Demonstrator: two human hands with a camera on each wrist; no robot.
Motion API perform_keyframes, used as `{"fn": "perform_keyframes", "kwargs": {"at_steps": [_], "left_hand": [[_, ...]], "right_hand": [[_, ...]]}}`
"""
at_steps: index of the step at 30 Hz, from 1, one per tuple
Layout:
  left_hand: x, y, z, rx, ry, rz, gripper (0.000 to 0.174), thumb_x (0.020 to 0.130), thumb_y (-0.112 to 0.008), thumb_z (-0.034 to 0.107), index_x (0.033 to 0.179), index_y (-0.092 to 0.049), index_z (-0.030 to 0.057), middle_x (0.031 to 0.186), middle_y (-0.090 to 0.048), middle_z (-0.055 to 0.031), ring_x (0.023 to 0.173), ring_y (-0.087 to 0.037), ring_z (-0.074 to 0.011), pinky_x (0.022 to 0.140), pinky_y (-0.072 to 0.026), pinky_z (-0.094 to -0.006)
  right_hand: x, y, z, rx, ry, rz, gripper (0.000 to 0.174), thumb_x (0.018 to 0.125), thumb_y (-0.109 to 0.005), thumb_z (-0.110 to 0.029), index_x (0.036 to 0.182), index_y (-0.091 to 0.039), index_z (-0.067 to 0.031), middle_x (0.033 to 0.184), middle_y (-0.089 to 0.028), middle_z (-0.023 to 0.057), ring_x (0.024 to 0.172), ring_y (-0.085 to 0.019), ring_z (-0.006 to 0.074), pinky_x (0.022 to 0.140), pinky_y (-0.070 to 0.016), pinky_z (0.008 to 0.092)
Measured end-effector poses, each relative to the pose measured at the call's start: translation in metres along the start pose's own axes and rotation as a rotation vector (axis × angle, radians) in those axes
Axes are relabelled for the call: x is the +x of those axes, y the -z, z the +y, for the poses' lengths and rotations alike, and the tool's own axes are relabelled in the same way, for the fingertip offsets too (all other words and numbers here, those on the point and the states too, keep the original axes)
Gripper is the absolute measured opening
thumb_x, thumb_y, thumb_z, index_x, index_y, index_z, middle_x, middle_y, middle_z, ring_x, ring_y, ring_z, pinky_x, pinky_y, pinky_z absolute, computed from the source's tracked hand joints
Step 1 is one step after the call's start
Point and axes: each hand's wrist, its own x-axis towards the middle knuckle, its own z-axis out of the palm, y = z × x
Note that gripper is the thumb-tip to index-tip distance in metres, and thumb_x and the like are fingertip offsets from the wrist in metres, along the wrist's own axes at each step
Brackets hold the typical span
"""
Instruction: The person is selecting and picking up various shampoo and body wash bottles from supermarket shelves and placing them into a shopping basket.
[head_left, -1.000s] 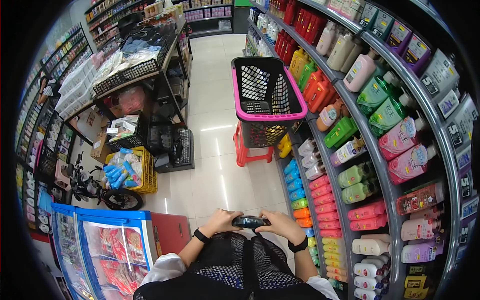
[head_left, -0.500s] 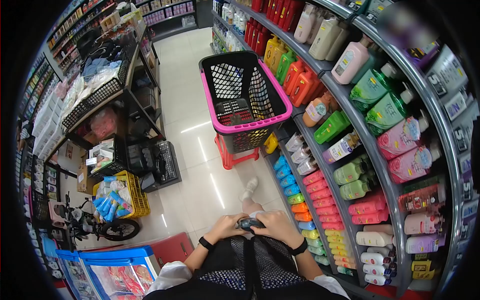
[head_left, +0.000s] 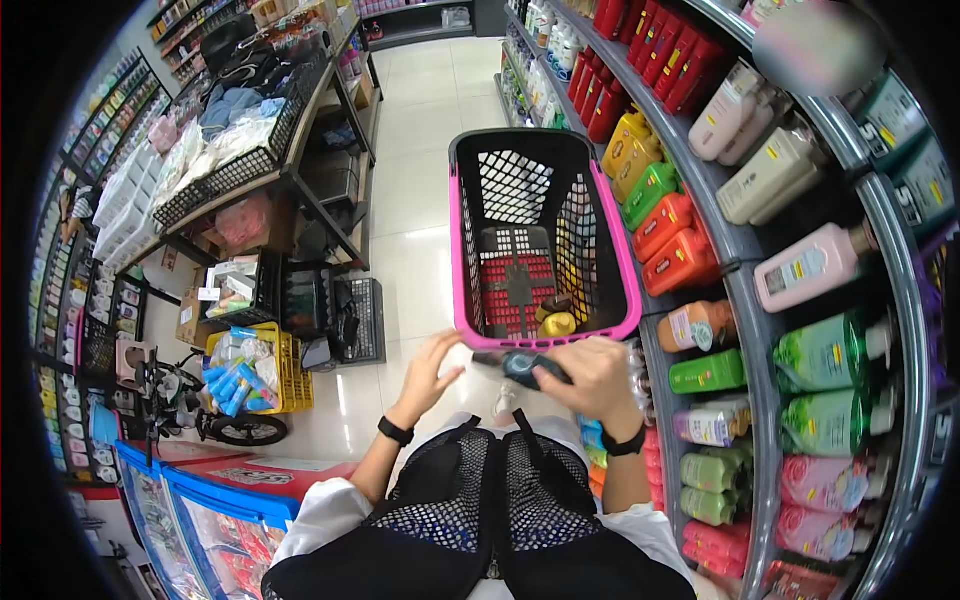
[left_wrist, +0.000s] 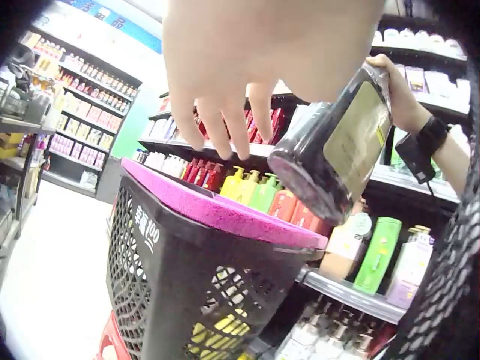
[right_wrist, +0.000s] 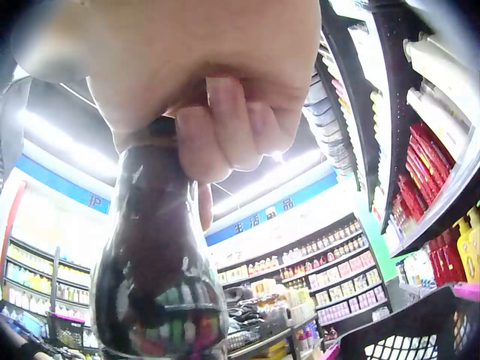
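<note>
The right hand (head_left: 597, 378) grips a dark bottle (head_left: 522, 369) near the basket's front rim. In the right wrist view the fingers of the right hand (right_wrist: 225, 127) curl round the top of the dark bottle (right_wrist: 157, 262). The left hand (head_left: 428, 378) is off the bottle, its fingers spread and extended, just left of it. In the left wrist view the left hand (left_wrist: 255, 67) hangs above the pink rim, and the bottle (left_wrist: 337, 150) shows a pale label. The black basket with a pink rim (head_left: 628, 300) holds a small yellow item (head_left: 558, 324) at its bottom.
Shelves of bottles (head_left: 830, 350) run along the right side. At the left are a table with trays (head_left: 220, 190), a yellow crate (head_left: 290, 385), a small bike (head_left: 250, 430) and a blue-edged freezer (head_left: 235, 505). Tiled floor (head_left: 415, 180) extends down the aisle.
The left hand has let go of the bottle and moved left. The right hand has moved forward with the bottle. The basket appears nearer, its inside more visible.
</note>
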Motion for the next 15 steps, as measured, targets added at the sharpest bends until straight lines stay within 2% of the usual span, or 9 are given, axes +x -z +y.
{"fn": "perform_keyframes", "kwargs": {"at_steps": [2, 3, 5, 6, 8, 10, 11, 13, 15], "left_hand": [[0.043, -0.003, -0.019, 0.271, 0.088, 0.253, 0.051, 0.082, -0.063, 0.016, 0.128, -0.045, 0.0027, 0.128, -0.049, -0.0161, 0.119, -0.046, -0.0338, 0.100, -0.0368, -0.0412], [0.063, -0.010, -0.031, 0.274, 0.092, 0.251, 0.051, 0.082, -0.063, 0.016, 0.128, -0.045, 0.0027, 0.128, -0.049, -0.0161, 0.119, -0.046, -0.0338, 0.100, -0.0368, -0.0412], [0.094, -0.031, -0.053, 0.483, 0.343, 0.342, 0.059, 0.083, -0.059, 0.012, 0.136, -0.033, 0.0017, 0.132, -0.044, -0.0189, 0.119, -0.046, -0.0351, 0.100, -0.0364, -0.0410], [0.104, -0.041, -0.062, 0.486, 0.350, 0.340, 0.059, 0.083, -0.059, 0.012, 0.136, -0.033, 0.0017, 0.132, -0.044, -0.0189, 0.119, -0.046, -0.0351, 0.100, -0.0364, -0.0410], [0.122, -0.060, -0.072, 0.343, 0.421, 0.338, 0.066, 0.082, -0.057, 0.005, 0.139, -0.026, -0.0007, 0.130, -0.045, -0.0213, 0.118, -0.045, -0.0366, 0.097, -0.0382, -0.0429], [0.124, -0.065, -0.072, 0.180, 0.358, 0.476, 0.067, 0.080, -0.054, -0.002, 0.141, -0.024, 0.0005, 0.130, -0.044, -0.0209, 0.118, -0.046, -0.0383, 0.101, -0.0365, -0.0433], [0.122, -0.060, -0.066, 0.093, 0.423, 0.430, 0.068, 0.080, -0.053, -0.003, 0.141, -0.024, 0.0015, 0.131, -0.043, -0.0206, 0.120, -0.045, -0.0383, 0.102, -0.0356, -0.0425], [0.119, -0.057, -0.063, -0.044, 0.494, 0.416, 0.068, 0.079, -0.053, -0.004, 0.141, -0.026, 0.0043, 0.133, -0.042, -0.0198, 0.124, -0.042, -0.0375, 0.104, -0.0344, -0.0401], [0.117, -0.060, -0.065, -0.019, 0.488, 0.446, 0.067, 0.079, -0.053, -0.004, 0.140, -0.027, 0.0042, 0.134, -0.042, -0.0196, 0.124, -0.041, -0.0371, 0.104, -0.0342, -0.0394]], "right_hand": [[0.027, 0.016, 0.037, -0.089, -0.001, 0.019, 0.026, 0.071, -0.070, -0.025, 0.063, -0.054, -0.0063, 0.057, -0.054, 0.0081, 0.051, -0.054, 0.0256, 0.050, -0.0423, 0.0375], [0.039, 0.018, 0.057, -0.098, -0.010, 0.009, 0.026, 0.073, -0.069, -0.025, 0.063, -0.053, -0.0064, 0.056, -0.054, 0.0085, 0.051, -0.054, 0.0263, 0.050, -0.0423, 0.0378], [0.060, 0.012, 0.098, -0.138, -0.020, -0.039, 0.027, 0.075, -0.067, -0.026, 0.063, -0.053, -0.0064, 0.055, -0.054, 0.0097, 0.050, -0.054, 0.0280, 0.050, -0.0426, 0.0386], [0.069, 0.003, 0.120, -0.171, -0.021, -0.072, 0.027, 0.077, -0.065, -0.027, 0.063, -0.053, -0.0064, 0.055, -0.054, 0.0105, 0.050, -0.055, 0.0290, 0.050, -0.0429, 0.0391], [0.082, -0.017, 0.166, -0.224, -0.059, -0.297, 0.031, 0.081, -0.062, -0.033, 0.068, -0.058, -0.0048, 0.059, -0.059, 0.0137, 0.057, -0.060, 0.0308, 0.053, -0.0463, 0.0402], [0.089, -0.044, 0.209, -0.261, -0.063, -0.486, 0.033, 0.081, -0.062, -0.035, 0.072, -0.062, -0.0042, 0.061, -0.060, 0.0149, 0.061, -0.062, 0.0316, 0.056, -0.0479, 0.0413], [0.091, -0.058, 0.229, -0.255, -0.042, -0.500, 0.033, 0.081, -0.062, -0.035, 0.072, -0.062, -0.0042, 0.061, -0.060, 0.0149, 0.061, -0.062, 0.0316, 0.056, -0.0479, 0.0413], [0.090, -0.088, 0.265, -0.241, -0.078, -0.727, 0.032, 0.081, -0.062, -0.037, 0.077, -0.065, -0.0048, 0.066, -0.062, 0.0163, 0.067, -0.063, 0.0323, 0.061, -0.0498, 0.0424], [0.082, -0.127, 0.302, -0.214, -0.110, -0.914, 0.027, 0.078, -0.067, -0.031, 0.095, -0.069, -0.0098, 0.079, -0.066, 0.0158, 0.078, -0.064, 0.0313, 0.070, -0.0509, 0.0427]]}}
